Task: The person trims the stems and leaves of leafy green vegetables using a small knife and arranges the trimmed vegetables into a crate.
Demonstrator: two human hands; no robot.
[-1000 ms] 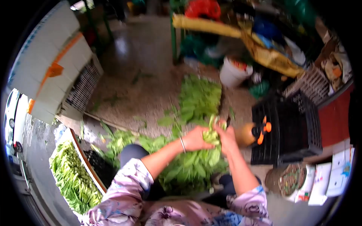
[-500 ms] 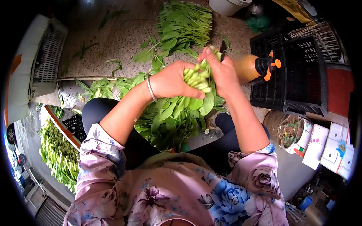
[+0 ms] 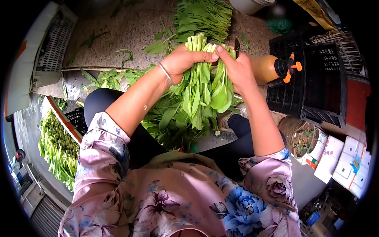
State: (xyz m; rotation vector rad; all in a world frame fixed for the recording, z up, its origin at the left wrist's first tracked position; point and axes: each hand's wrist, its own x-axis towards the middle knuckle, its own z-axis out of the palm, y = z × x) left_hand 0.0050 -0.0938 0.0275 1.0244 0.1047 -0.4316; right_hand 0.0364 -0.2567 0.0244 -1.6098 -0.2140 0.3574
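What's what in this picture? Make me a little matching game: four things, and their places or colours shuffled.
Things
1. Bunch of leafy greens
2. Bracelet
3. Bottle with orange trigger
4. Shirt

Places and colours
A. Next to a black crate
B. Pink, with flowers
C. Around the left wrist
D. Held up in the left hand and right hand

Pairs: 1-D, 2-C, 3-A, 4-B
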